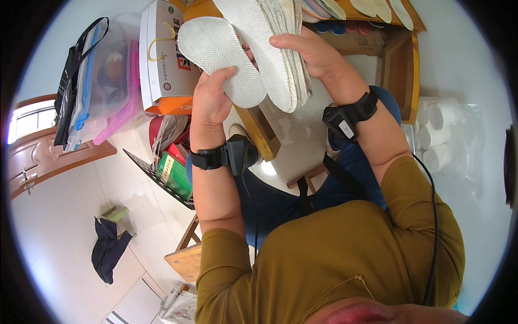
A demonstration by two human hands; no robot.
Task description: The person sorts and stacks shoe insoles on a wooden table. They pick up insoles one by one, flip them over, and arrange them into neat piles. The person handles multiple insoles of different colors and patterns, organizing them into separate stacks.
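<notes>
My left hand [214, 95] grips a single white textured shoe insole [226, 56], thumb on its upper face. A thick stack of similar insoles [275, 52] is in my right hand [315, 54], whose thumb presses on the top one. The single insole partly overlaps the stack's left side, and a few fingertips show between the two. The stack's far end runs out of the top of the picture. Both hands are above the near side of a wooden desk, and each wrist wears a black strapped device.
More insoles [378, 8] lie on the wooden desk top at the upper right, above an open compartment [394, 69]. A white and orange gift box [170, 81] stands left of my hands. White rolls in plastic [437, 129] are at right. A black basket [162, 182] holds books.
</notes>
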